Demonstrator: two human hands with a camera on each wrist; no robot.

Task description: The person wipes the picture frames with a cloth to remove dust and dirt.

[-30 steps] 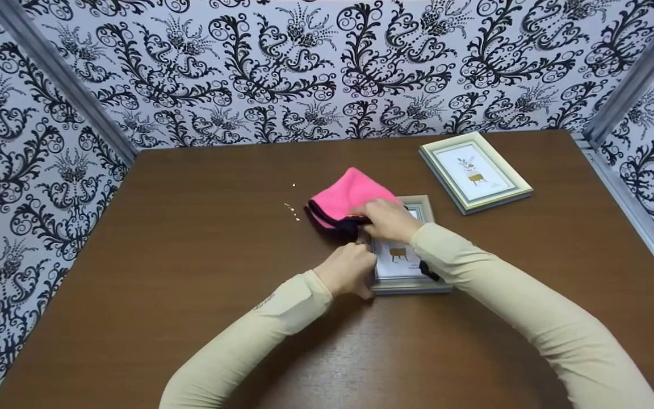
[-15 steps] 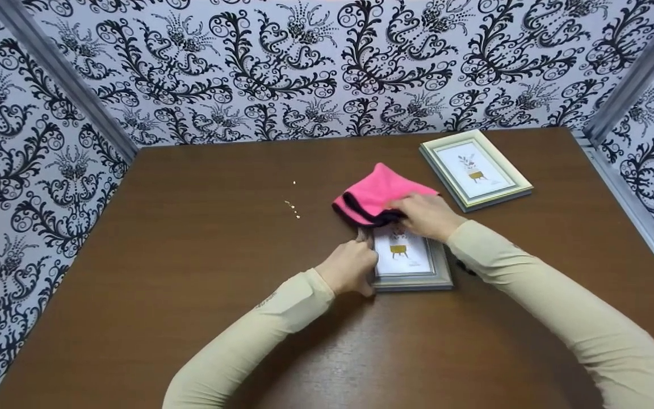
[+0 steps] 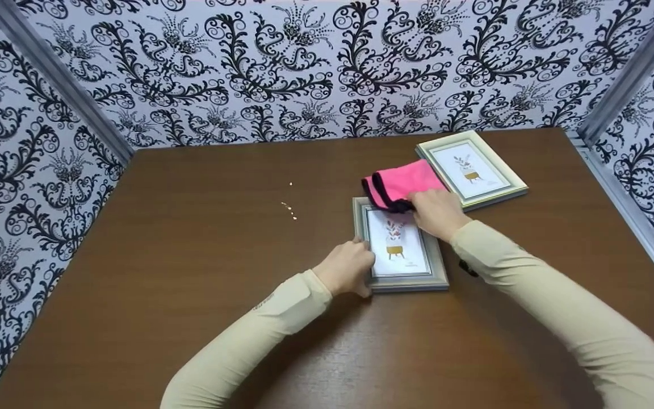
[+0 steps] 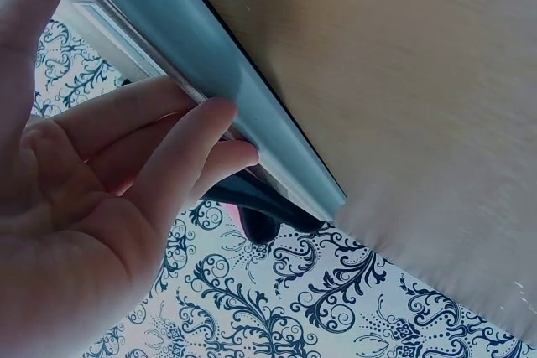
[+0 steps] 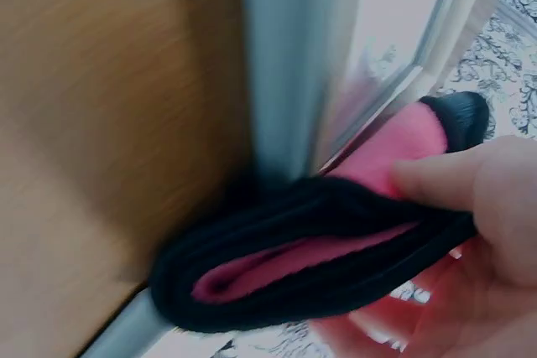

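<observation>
A picture frame [image 3: 409, 281] with a potted-plant print lies flat on the table. My left hand [image 3: 347, 267] holds it at its left side, the thumb by the near corner. In the left wrist view, bent fingers [image 4: 197, 132] touch the frame's side [image 4: 226, 81]. My right hand [image 3: 439, 210] grips a folded pink cloth [image 3: 406, 182] with black edging, over the frame's far end. In the right wrist view, the thumb [image 5: 445, 180] presses on the cloth [image 5: 302, 249], close against the frame's outer side.
A second picture frame [image 3: 477, 176], with a similar print, lies at the back right, right by the cloth. Several small pale bits [image 3: 288, 209] lie on the brown table [image 3: 202, 238] left of the cloth. A patterned wall [image 3: 276, 74] bounds the back.
My right hand has moved the pink cloth rightward along the frame's far end, toward its far right corner, uncovering the far left corner. The left hand stays at the frame's left side.
</observation>
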